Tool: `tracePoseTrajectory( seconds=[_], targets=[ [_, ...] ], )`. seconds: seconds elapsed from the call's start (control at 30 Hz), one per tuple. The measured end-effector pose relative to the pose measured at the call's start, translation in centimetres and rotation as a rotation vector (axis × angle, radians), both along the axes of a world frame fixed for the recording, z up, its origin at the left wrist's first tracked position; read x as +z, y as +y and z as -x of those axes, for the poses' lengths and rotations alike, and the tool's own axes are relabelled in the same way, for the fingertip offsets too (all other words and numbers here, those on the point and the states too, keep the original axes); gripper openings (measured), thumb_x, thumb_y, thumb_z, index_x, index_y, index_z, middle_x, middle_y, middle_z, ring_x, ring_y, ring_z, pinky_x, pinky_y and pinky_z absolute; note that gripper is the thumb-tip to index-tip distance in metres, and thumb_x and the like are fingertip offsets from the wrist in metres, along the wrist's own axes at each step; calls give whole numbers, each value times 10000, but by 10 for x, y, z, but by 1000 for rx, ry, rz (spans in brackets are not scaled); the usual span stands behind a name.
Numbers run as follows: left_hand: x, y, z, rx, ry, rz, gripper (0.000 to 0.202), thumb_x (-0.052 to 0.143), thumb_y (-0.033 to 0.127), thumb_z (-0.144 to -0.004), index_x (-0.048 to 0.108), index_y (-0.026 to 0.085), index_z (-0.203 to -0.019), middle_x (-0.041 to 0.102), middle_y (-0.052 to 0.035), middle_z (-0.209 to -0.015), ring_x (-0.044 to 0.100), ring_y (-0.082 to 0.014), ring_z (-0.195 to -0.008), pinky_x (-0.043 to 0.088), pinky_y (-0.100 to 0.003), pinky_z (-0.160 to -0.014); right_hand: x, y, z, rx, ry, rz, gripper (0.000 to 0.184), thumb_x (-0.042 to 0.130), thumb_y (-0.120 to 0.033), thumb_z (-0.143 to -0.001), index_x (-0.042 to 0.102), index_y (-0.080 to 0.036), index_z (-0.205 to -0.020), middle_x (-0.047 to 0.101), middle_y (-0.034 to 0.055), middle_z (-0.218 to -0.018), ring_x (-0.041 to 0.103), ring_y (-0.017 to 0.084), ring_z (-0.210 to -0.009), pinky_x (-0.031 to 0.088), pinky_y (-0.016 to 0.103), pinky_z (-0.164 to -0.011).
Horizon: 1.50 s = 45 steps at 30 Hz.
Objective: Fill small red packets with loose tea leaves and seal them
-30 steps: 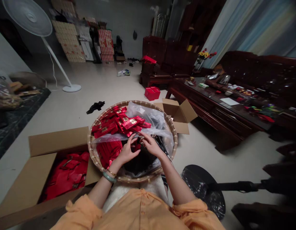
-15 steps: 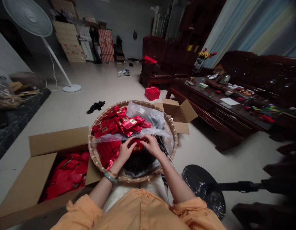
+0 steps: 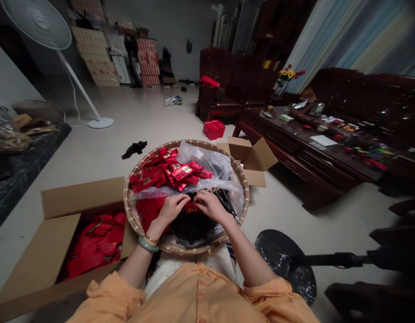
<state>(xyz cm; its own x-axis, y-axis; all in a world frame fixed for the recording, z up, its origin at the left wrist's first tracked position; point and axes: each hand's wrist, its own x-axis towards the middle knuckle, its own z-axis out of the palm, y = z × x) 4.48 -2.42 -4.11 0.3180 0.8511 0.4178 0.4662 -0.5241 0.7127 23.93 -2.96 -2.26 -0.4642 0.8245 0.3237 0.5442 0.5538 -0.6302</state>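
My left hand (image 3: 171, 209) and my right hand (image 3: 210, 206) meet above a round woven bamboo basket (image 3: 190, 250), pinching a small red packet (image 3: 192, 207) between them. Most of the packet is hidden by my fingers. Below my hands lies a dark loose mass (image 3: 193, 227), possibly tea, though I cannot tell. A heap of red packets with gold labels (image 3: 167, 176) fills the far half of the basket, next to a clear plastic bag (image 3: 207, 163). A black-handled tool (image 3: 226, 202), possibly scissors, lies by my right hand.
An open cardboard box of red bags (image 3: 59, 242) stands to the left of the basket, and a small cardboard box (image 3: 252, 159) stands behind it. A black cloth (image 3: 134, 149) and a red box (image 3: 214, 129) lie on the floor. A black bag (image 3: 281, 264) is at right.
My hands have come closer together around the red packet, and my fingers now cover more of it. The view has shifted slightly.
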Motion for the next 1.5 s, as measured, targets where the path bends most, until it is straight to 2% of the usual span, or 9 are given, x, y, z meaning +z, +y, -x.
tracePoseTrajectory(
  seconds=[0.2, 0.37, 0.53, 0.7, 0.9, 1.07, 1.17, 1.33, 1.5],
  targets=[
    [11, 5, -1, -81, 71, -9, 223, 531, 325, -849, 706, 189, -833, 683, -44, -812, 613, -161, -771, 474, -277, -738, -4, 0, 2, 51, -7, -12, 71, 592, -212, -810, 641, -207, -860, 575, 26, -852, 546, 138, -759, 422, 244, -697],
    [10, 1, -4, -88, 113, -13, 239, 540, 363, -838, 661, 206, -973, 646, -59, -937, 580, -193, -924, 447, -350, -857, -4, 0, 2, 23, 93, 19, 80, 588, -204, -810, 653, -199, -856, 589, 35, -855, 554, 134, -743, 436, 246, -685],
    [0, -2, -6, -22, -200, 321, 626, 703, 336, -678, 461, 175, -1232, 614, -101, -1139, 588, -229, -1039, 444, -391, -919, 0, 3, 4, -75, 280, 34, 72, 603, -225, -790, 665, -195, -812, 629, 35, -812, 565, 145, -718, 447, 249, -648],
    [-7, -4, -10, -103, -444, 700, 480, 722, 366, -630, 591, 117, -1019, 681, -97, -1002, 652, -237, -889, 504, -383, -825, 1, 10, 7, -219, 516, 171, 114, 615, -273, -751, 649, -187, -817, 626, 18, -726, 567, 144, -659, 462, 256, -629],
    [-6, -20, -19, -169, -517, 970, 581, 797, 313, -561, 542, 115, -1044, 703, -92, -844, 679, -204, -633, 555, -336, -620, 0, 13, 3, -303, 713, 393, 363, 657, -338, -672, 605, -178, -994, 546, -27, -600, 486, 107, -493, 408, 220, -470],
    [-6, -24, -23, -122, -482, 1020, 500, 798, 323, -560, 560, 113, -947, 698, -95, -801, 680, -209, -582, 545, -282, -531, 3, 12, 0, -280, 668, 519, 301, 699, -362, -619, 655, -154, -832, 561, -27, -549, 449, 92, -448, 370, 215, -433],
    [-6, -24, -22, -119, -449, 1034, 479, 814, 296, -530, 563, 113, -894, 690, -66, -737, 680, -217, -578, 539, -270, -515, 4, 12, -2, -292, 633, 508, 265, 707, -383, -608, 662, -141, -707, 586, -13, -543, 450, 89, -448, 361, 212, -430],
    [-2, -23, -14, -134, -375, 1028, 411, 813, 286, -523, 590, 94, -810, 681, -53, -680, 676, -213, -588, 541, -285, -551, 2, 13, -5, -280, 596, 501, 272, 705, -400, -612, 679, -138, -676, 581, -15, -504, 437, 84, -420, 355, 210, -419],
    [-5, -20, -13, -169, -460, 956, 494, 779, 345, -585, 589, 117, -980, 704, -74, -867, 686, -213, -709, 542, -336, -691, -1, 12, -3, -252, 535, 429, 228, 696, -377, -637, 688, -151, -654, 603, -1, -534, 468, 99, -453, 372, 219, -448]
  ],
)
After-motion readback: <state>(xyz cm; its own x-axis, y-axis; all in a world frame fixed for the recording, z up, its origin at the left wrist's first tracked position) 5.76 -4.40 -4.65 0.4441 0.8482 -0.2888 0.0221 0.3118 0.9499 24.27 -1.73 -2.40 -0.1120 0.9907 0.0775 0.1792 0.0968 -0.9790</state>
